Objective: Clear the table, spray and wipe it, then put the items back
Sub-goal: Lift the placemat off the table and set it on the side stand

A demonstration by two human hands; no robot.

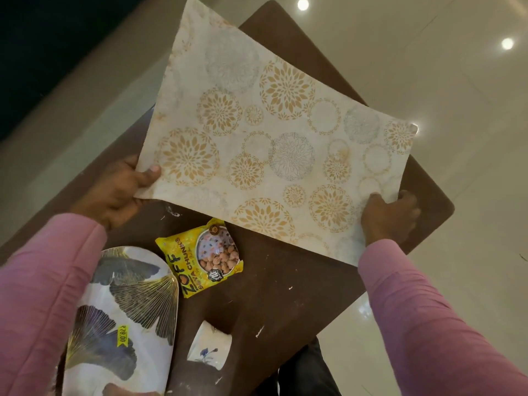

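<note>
Yellow soya-chunks packet (pixel 200 262), leaf-print tray (pixel 125 318) and white cup (pixel 210 348) crowd the brown table (pixel 285 295) at lower left. Left hand (pixel 121 192) and right hand (pixel 385 215) each pinch a near corner of the cream floral placemat (pixel 271 132).

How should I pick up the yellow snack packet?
Pinch the yellow snack packet by its top sealed edge, near the mat, coming from above. It lies flat on the table, so a thin edge is probably the easiest grip.
</note>
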